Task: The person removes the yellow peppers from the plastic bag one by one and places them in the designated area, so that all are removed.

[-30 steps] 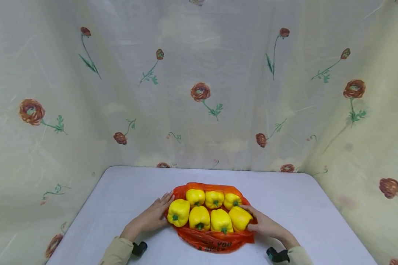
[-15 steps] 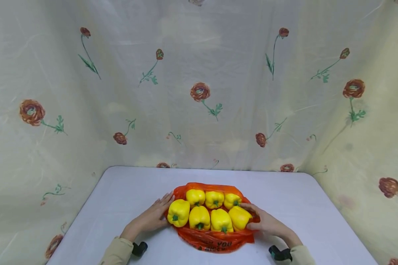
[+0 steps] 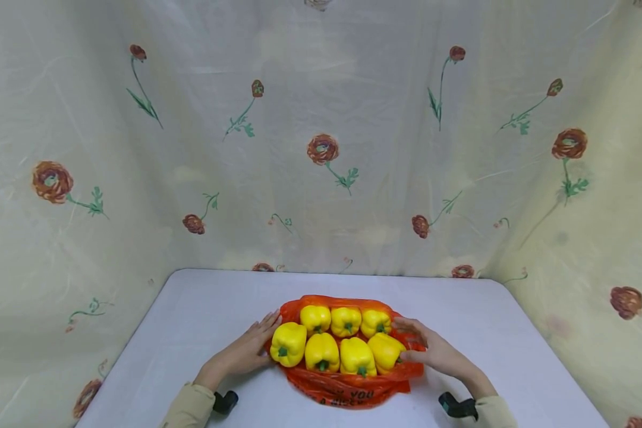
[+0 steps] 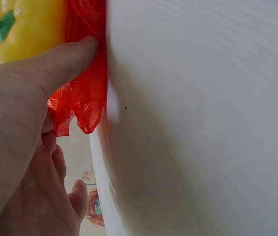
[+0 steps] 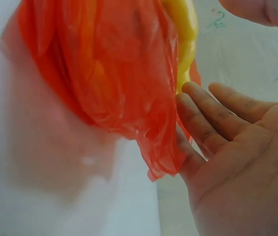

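Several yellow bell peppers (image 3: 357, 355) with green stems sit in two rows in an open red-orange plastic bag (image 3: 353, 389) with dark lettering on its near side. My left hand (image 3: 243, 352) rests along the bag's left side, beside the leftmost pepper (image 3: 288, 340); in the left wrist view its extended thumb lies on the red plastic. At the opposite end is my right hand (image 3: 440, 352), fingers spread. In the right wrist view its fingers touch the loose plastic edge, and its thumb stands apart at the top. The bag's underside is hidden.
The bag lies on a white table (image 3: 219, 297) with rounded far corners. Behind and at both sides hangs a pale curtain (image 3: 369, 89) printed with flowers. Dark wrist cameras (image 3: 225, 402) sit below both hands.
My right hand has moved a little right, away from the front right pepper, and the bag's right edge has spread outward with it. My left hand has stayed in place.
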Action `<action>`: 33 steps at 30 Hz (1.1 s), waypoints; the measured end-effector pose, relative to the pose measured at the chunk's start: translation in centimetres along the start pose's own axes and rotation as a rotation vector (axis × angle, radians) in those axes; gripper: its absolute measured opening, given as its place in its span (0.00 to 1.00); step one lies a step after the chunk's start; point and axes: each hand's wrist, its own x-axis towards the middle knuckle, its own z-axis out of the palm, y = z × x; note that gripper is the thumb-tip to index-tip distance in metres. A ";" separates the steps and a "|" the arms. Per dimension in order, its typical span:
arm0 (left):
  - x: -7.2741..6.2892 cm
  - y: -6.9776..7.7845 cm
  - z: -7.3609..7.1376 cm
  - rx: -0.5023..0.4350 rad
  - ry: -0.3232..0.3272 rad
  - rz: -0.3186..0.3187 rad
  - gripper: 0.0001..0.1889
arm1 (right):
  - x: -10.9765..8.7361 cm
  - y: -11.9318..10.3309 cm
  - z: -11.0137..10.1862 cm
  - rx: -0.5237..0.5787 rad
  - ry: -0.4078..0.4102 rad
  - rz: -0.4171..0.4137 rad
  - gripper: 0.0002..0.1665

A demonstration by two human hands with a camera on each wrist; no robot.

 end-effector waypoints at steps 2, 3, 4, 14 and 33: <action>0.0 0.0 0.0 -0.006 0.000 0.003 0.45 | 0.0 -0.2 0.1 0.008 0.008 0.008 0.43; -0.1 0.0 0.0 -0.007 -0.003 0.001 0.45 | 0.0 -0.3 0.1 0.007 0.011 0.010 0.44; -0.1 0.0 -0.1 -0.009 -0.006 0.000 0.45 | -0.1 -0.4 0.1 0.011 0.016 0.011 0.45; -0.1 0.0 -0.1 -0.049 -0.016 -0.006 0.45 | 0.2 -2.9 0.5 -0.014 0.092 0.001 0.49; -0.1 -0.1 -0.1 -0.058 -0.011 -0.007 0.46 | 3.2 -7.6 5.9 0.094 0.074 -0.071 0.50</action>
